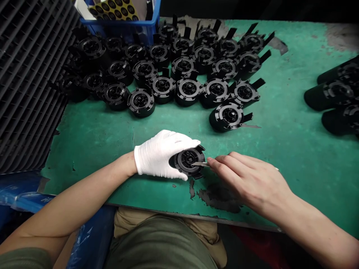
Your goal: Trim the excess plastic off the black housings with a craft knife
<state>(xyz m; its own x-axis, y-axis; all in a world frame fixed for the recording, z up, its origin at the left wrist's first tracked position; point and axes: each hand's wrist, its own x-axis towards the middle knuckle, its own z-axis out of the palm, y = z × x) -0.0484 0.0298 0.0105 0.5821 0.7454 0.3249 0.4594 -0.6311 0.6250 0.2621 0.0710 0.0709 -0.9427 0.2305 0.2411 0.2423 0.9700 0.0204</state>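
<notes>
My left hand (159, 155), in a white glove, is closed around a round black plastic housing (190, 160) near the front edge of the table. The thumb and fingers grip its two sides, and its ribbed, ringed face points up. Bare, my right hand (246, 175) pinches a small knife (200, 163) with a thin metal blade. The blade's tip lies over the inner part of the housing's face; whether it touches cannot be made out. Most of the knife's handle is hidden by my fingers.
Several similar black housings (141, 101) stand in rows across the back of the green table (280, 123). Behind them is a blue bin (120, 28) with a yellow sticker sheet. More black cylinders (329, 93) lie at the right; a dark slatted panel (30, 74) borders the left.
</notes>
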